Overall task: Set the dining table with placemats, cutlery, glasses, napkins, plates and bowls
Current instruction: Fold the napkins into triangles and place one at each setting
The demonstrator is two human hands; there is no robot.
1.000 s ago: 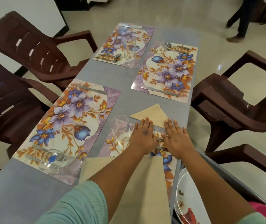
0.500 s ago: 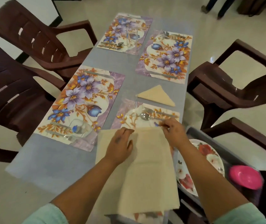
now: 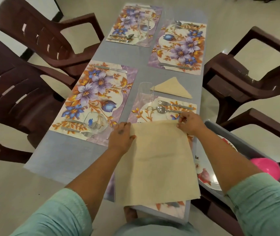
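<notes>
Carried by long grey-blue rectangular table (image 3: 64,155): four floral placemats (one nearest (image 3: 141,113), partly under unfolded beige cloth napkin (image 3: 158,160)) and triangular folded beige napkin (image 3: 171,89).

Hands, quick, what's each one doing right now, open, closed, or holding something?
Left hand: grips the far left corner of the unfolded beige napkin.
Right hand: pinches the napkin's far right corner.

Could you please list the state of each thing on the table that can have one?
Open napkin: spread flat, far corners held.
Left hand: grips its left corner.
Right hand: pinches its right corner.
Folded napkin: folded into a triangle, lying flat.
Near glass: upright, empty.
Left glass: on its side.
</notes>
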